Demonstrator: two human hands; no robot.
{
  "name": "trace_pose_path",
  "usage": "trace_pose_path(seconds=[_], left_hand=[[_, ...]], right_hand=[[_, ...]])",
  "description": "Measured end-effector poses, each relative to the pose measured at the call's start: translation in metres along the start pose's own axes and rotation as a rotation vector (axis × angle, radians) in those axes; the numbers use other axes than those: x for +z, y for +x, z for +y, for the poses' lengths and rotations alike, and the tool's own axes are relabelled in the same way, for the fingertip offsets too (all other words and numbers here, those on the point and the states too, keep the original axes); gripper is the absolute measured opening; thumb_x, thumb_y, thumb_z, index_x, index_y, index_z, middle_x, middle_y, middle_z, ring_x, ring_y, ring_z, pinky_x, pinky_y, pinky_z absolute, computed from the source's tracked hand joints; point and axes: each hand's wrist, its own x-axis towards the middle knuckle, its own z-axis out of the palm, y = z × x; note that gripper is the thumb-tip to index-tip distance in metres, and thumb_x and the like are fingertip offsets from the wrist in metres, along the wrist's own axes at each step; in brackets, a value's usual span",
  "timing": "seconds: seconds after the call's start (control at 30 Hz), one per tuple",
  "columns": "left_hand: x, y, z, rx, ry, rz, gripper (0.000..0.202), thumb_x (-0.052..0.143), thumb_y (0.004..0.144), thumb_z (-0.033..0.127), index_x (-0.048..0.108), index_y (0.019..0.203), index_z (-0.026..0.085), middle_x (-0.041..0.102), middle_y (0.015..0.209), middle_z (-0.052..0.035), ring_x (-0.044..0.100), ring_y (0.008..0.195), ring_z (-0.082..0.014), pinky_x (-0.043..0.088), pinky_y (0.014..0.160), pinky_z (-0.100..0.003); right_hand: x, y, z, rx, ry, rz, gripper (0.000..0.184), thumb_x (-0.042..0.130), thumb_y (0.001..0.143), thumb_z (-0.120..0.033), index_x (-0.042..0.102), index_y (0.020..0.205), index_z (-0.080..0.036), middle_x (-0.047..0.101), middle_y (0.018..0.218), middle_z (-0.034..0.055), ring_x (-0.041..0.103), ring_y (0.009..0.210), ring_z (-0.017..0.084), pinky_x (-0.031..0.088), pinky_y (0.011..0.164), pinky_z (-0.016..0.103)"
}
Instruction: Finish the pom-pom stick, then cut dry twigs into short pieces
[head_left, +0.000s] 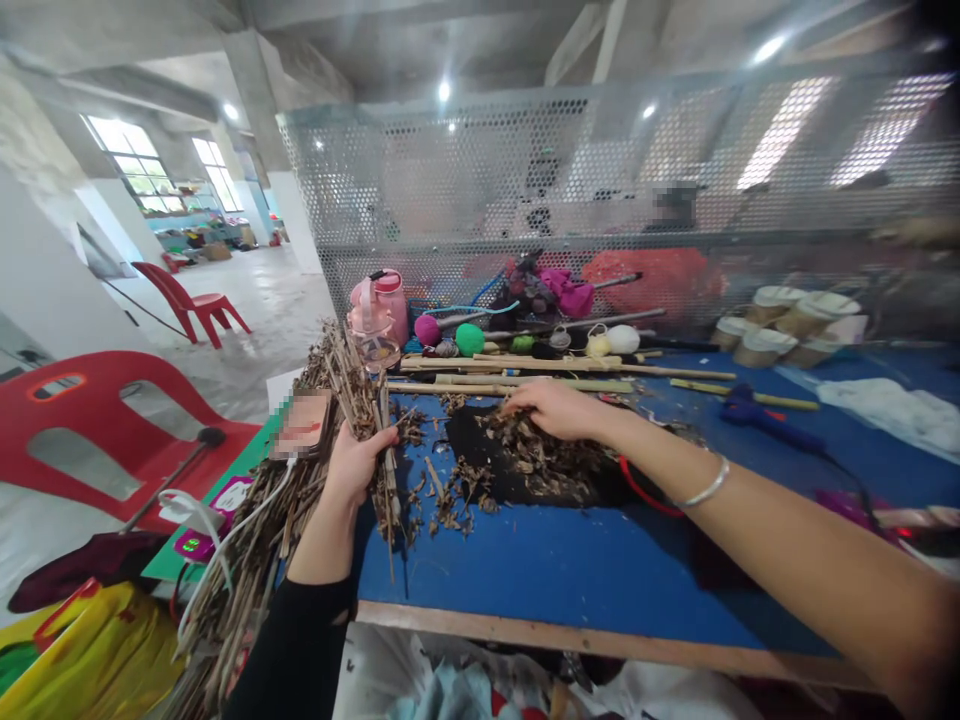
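Observation:
On the left of the blue table, my left hand (354, 462) is wrapped round a bundle of dry brown stalks (384, 475), held roughly upright. My right hand (559, 408) is at the top of a heap of crumpled dried leaves (551, 458), fingers curled down and closed on some of them; the fingertips are partly hidden. Under the heap lies a black cloth or sheet (469, 435). Loose leaf scraps (454, 500) are scattered between the two hands. A larger pile of dry stalks (251, 560) lies to the left, beneath my left forearm.
Bamboo sticks (525, 385) and yarn balls (470, 340) lie behind the heap, beside a pink jug (379, 310). A blue glue gun (772, 418) and paper cups (765, 345) are at right. A phone (304, 425) with cable rests left. A perforated metal screen (480, 170) stands behind.

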Motion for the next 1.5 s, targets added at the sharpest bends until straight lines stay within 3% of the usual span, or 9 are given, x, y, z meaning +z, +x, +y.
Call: trace_pose_path(seconds=[0.2,0.37,0.53,0.73,0.9,0.97,1.1,1.3,1.5], left_hand=[[-0.002,0.0,0.001,-0.009,-0.001,0.006,0.038,0.075,0.053,0.03,0.055,0.081,0.014,0.063,0.059,0.0012,0.055,0.048,-0.0116,0.043,0.047,-0.022],[-0.002,-0.001,0.001,-0.008,-0.013,0.006,0.041,0.076,0.054,0.03,0.054,0.085,0.014,0.062,0.06,0.0021,0.055,0.049,-0.0115,0.044,0.049,-0.022],[-0.003,-0.001,0.003,-0.002,-0.029,0.009,0.04,0.076,0.054,0.029,0.053,0.084,0.015,0.062,0.061,0.0022,0.056,0.05,-0.0116,0.045,0.051,-0.023],[-0.003,-0.001,0.007,0.003,-0.077,0.049,0.042,0.076,0.054,0.026,0.054,0.089,0.016,0.063,0.066,0.0026,0.058,0.054,-0.0115,0.048,0.057,-0.025],[-0.004,0.002,0.005,0.042,-0.094,0.043,0.046,0.075,0.054,0.022,0.055,0.095,0.014,0.067,0.076,-0.001,0.062,0.063,-0.0142,0.049,0.064,-0.028],[-0.005,0.003,0.004,0.061,-0.095,0.029,0.047,0.075,0.055,0.021,0.055,0.097,0.014,0.067,0.078,-0.0016,0.062,0.065,-0.0146,0.049,0.066,-0.028],[-0.005,0.003,0.003,0.075,-0.099,0.014,0.048,0.074,0.056,0.021,0.055,0.1,0.014,0.067,0.079,-0.002,0.062,0.064,-0.0143,0.05,0.065,-0.029],[-0.006,0.003,0.003,0.061,-0.088,0.055,0.053,0.076,0.053,0.023,0.055,0.101,0.013,0.067,0.076,-0.0024,0.062,0.063,-0.0151,0.049,0.064,-0.029],[-0.005,0.004,0.003,0.051,-0.061,0.051,0.05,0.075,0.052,0.022,0.055,0.097,0.013,0.066,0.075,-0.0015,0.06,0.061,-0.0135,0.048,0.063,-0.027]], right_hand=[[0.055,-0.018,0.018,0.058,-0.011,0.019,0.053,0.036,0.078,-0.003,0.058,0.124,-0.017,0.052,0.134,0.0062,0.044,0.125,0.018,0.03,0.107,0.034],[0.034,-0.01,0.022,0.019,0.022,-0.058,0.06,0.047,0.071,-0.008,0.054,0.127,-0.026,0.053,0.133,0.0014,0.048,0.122,0.02,0.037,0.102,0.033],[0.0,0.037,-0.005,0.086,-0.013,0.005,0.055,0.062,0.071,-0.033,0.056,0.125,-0.026,0.052,0.134,0.0037,0.047,0.121,0.027,0.037,0.1,0.035],[0.04,0.112,-0.047,0.272,-0.067,0.019,0.034,0.052,0.086,-0.035,0.06,0.109,-0.011,0.065,0.103,0.0149,0.061,0.096,0.026,0.047,0.082,0.04],[0.058,0.137,-0.066,0.117,-0.015,-0.039,0.023,0.054,0.088,-0.031,0.061,0.103,-0.016,0.063,0.105,0.0086,0.059,0.097,0.019,0.046,0.085,0.034],[0.057,0.141,-0.075,0.03,0.025,-0.067,0.029,0.062,0.081,-0.033,0.062,0.106,-0.018,0.065,0.104,0.0085,0.059,0.098,0.02,0.045,0.083,0.028],[0.063,0.146,-0.09,-0.068,0.082,-0.123,0.074,0.077,0.057,-0.048,0.055,0.121,-0.02,0.063,0.112,0.0097,0.06,0.097,0.024,0.046,0.076,0.026],[0.073,0.151,-0.088,-0.048,0.127,-0.06,0.041,0.076,0.062,-0.022,0.065,0.101,-0.019,0.068,0.096,0.0046,0.061,0.09,0.02,0.043,0.075,0.024],[0.048,0.128,-0.072,0.056,0.165,0.056,0.052,0.072,0.062,-0.014,0.06,0.112,-0.019,0.067,0.1,0.0058,0.061,0.089,0.02,0.042,0.074,0.025]])
